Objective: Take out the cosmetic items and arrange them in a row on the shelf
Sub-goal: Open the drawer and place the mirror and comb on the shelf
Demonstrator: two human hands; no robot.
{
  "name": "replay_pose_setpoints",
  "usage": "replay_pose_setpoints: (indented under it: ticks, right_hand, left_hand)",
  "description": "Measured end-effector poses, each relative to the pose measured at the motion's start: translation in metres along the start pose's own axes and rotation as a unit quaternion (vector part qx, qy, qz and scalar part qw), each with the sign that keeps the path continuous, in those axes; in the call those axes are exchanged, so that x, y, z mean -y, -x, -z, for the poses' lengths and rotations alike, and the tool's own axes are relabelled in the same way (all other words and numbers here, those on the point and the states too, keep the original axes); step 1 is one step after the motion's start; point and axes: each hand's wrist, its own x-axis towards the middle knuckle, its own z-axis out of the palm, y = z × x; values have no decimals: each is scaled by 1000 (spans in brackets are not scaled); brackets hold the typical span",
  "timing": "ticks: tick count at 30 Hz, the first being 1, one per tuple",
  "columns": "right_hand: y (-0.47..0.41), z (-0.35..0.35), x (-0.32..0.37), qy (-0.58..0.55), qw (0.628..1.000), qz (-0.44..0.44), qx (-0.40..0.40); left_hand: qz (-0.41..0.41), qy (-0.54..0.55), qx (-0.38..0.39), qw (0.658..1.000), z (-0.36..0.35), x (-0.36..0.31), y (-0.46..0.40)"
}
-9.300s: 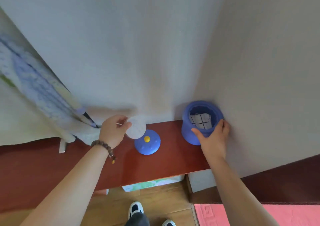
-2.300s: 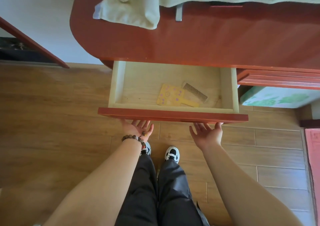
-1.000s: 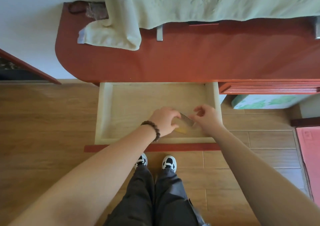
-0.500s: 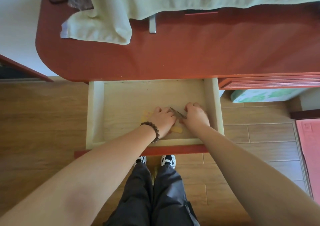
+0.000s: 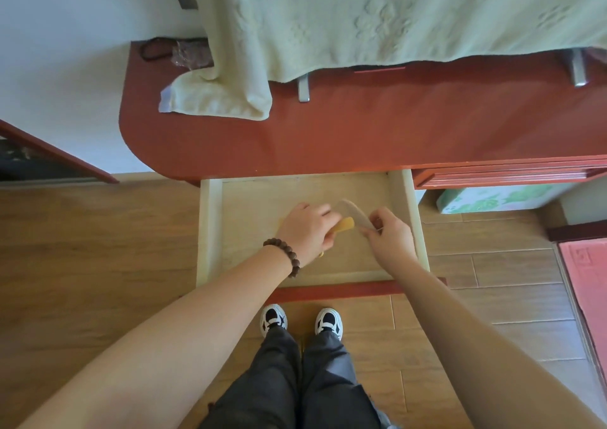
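A pale wooden drawer (image 5: 405,218) stands pulled out below the red-brown shelf top (image 5: 361,132). Inside it, my left hand (image 5: 307,229) grips a flat yellow mirror (image 5: 345,224) by its handle; only the handle end shows past my fingers. My right hand (image 5: 389,236) pinches a brown comb (image 5: 354,211), lifted and blurred, just right of the mirror. Both hands are above the drawer floor, close together.
A pale green towel (image 5: 377,24) hangs over the shelf's back and drapes onto its left end. A dark cord and a small bundle (image 5: 184,54) lie at the far left corner. A closed drawer (image 5: 505,175) is at right; a green-printed box (image 5: 492,198) stands below.
Both hands have closed on the items and lifted them off the drawer floor. The comb has tilted up in my right hand. The view has shifted, showing more of the towel.
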Motion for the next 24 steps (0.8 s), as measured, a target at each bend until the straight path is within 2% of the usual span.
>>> replay_pose_setpoints:
  ticks: [5,8,13,19,24]
  right_hand:
    - [22,37,35,-46,995,28,-86]
    - [20,60,53,-59,989,40,-127]
    - [-13,91,67,-59,982,46,-174]
    - [-79,104,71,-82,988,4,-127]
    - [-116,108,65,-72,993,-16,-96]
  left_hand:
    - [-112,-24,-115,987,58,-16,-12]
    - [-172,-72,-136,973,88,-20,-34]
    - [-236,-152,-94,955,108,-15,-80]
    - [-262,-268,-4,927,95,-3,-127]
    - [-247,-292,15,924,83,7,-154]
